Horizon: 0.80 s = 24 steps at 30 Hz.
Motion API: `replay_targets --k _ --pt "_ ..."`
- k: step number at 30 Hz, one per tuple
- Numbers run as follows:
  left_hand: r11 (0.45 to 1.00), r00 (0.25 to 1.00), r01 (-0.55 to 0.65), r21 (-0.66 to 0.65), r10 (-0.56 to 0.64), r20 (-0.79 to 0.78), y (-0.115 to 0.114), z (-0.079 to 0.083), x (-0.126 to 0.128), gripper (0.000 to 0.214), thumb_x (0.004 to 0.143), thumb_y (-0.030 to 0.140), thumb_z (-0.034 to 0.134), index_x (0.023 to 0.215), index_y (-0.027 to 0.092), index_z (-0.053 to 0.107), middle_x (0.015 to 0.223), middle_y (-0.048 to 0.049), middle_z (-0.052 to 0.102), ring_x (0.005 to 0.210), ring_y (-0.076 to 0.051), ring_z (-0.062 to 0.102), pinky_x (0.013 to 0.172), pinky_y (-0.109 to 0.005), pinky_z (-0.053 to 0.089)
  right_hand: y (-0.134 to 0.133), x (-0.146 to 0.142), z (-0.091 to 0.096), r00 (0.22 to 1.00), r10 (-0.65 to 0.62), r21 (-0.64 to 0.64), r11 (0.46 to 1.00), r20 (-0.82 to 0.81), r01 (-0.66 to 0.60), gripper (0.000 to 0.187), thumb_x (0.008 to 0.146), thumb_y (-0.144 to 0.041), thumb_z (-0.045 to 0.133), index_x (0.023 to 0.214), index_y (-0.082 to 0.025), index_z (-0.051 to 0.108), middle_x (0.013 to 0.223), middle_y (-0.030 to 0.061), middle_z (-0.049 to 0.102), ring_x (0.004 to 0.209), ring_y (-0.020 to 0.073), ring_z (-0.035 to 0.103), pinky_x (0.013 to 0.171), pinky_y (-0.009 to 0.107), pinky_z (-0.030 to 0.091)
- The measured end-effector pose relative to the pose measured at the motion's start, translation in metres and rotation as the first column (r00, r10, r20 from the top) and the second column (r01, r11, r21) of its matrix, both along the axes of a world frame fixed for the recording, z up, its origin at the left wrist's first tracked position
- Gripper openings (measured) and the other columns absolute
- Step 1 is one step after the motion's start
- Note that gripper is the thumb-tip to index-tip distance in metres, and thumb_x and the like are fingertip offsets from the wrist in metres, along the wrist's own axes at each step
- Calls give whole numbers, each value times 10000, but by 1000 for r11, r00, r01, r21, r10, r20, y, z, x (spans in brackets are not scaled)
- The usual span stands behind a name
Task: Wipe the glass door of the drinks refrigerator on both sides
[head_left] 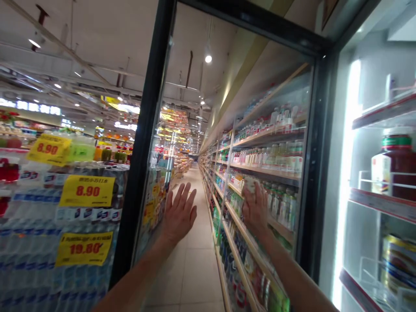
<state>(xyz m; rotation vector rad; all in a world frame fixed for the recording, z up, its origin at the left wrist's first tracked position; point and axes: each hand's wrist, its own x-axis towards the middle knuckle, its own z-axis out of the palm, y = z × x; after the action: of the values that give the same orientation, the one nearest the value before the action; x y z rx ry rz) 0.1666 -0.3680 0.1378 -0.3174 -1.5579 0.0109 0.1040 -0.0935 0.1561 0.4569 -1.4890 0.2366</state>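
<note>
An open glass cooler door (165, 26) with a black frame stands before me. My left hand (180, 212) is raised in front of its pane, palm forward, fingers stretched and slightly spread, holding nothing. To the right, my right hand (255, 208) is also up in front of the glass. Its fingers point upward and look stretched out, though motion blurs them. Whether either palm touches the pane I cannot tell. Behind the right hand, shelves of bottles (279, 201) show through or in the glass.
On the right is a lit cooler with wire-fronted shelves (383, 203), a dark red bottle with a green cap band (396, 160) and gold cans (396, 260). At left rise stacks of bottled water (26, 247) with yellow price signs (87, 190). A tiled aisle floor (195, 268) runs ahead.
</note>
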Motion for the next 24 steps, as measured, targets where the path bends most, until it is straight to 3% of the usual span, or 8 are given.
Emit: replay_targets --k 3,7,11,13,15,17,20,24 --pt "1000 1000 -15 -7 15 -15 0 1 1 471 866 241 462 1329 167 413 1368 -132 465 1380 -208 229 1130 -447 152 12 -4 18 1000 2 -110 994 -2 -2 435 841 -207 407 1258 -240 528 1460 107 319 1357 298 266 1057 557 281" --pt "1000 1000 -18 -7 18 -1 1 1 2 459 864 239 461 1315 159 428 1374 -137 456 1381 -210 226 1130 -445 155 23 -11 52 999 -5 -573 819 -46 -22 492 838 -201 345 1307 -140 480 1437 198 323 1329 350 292 1017 625 272" --pt "1000 1000 2 3 -2 -4 1 1 2 475 866 236 463 1333 170 408 1373 -132 458 1382 -206 224 1130 -446 153 -18 3 48 999 32 -39 999 -22 -33 439 839 -220 402 1259 -226 529 1458 110 322 1363 287 251 1061 512 289" --pt "1000 1000 9 3 -9 2 0 1 2 493 865 238 464 1349 180 388 1382 -124 448 1382 -205 224 1133 -440 148 -29 8 41 1000 31 251 967 1 -30 414 825 -216 437 1214 -285 560 1456 50 337 1368 253 250 1075 468 281" --pt "1000 1000 4 -1 -4 5 0 1 3 505 864 239 465 1358 180 378 1390 -121 438 1383 -203 218 1136 -432 147 -19 6 44 1000 16 207 978 -4 -15 415 815 -212 436 1201 -288 568 1447 45 351 1358 248 272 1074 471 273" --pt "1000 1000 -6 -9 6 1 0 1 4 504 865 237 466 1357 174 380 1387 -122 440 1386 -202 209 1136 -426 149 5 -3 58 1000 -2 -147 989 -22 -1 448 817 -207 391 1236 -232 545 1442 98 350 1342 274 293 1058 513 275" --pt "1000 1000 -10 -2 10 4 1 1 5 523 864 230 465 1372 179 357 1389 -118 438 1387 -206 204 1136 -434 149 27 -14 80 999 -7 -535 845 -32 -11 500 812 -197 343 1285 -164 499 1439 155 333 1329 312 295 1034 572 275" --pt "1000 1000 5 9 -5 9 1 0 3 565 863 227 462 1404 195 302 1397 -112 428 1376 -212 239 1134 -445 153 -5 -4 75 999 26 -137 990 -41 -31 455 827 -217 387 1262 -239 519 1456 87 324 1357 270 258 1055 511 291"
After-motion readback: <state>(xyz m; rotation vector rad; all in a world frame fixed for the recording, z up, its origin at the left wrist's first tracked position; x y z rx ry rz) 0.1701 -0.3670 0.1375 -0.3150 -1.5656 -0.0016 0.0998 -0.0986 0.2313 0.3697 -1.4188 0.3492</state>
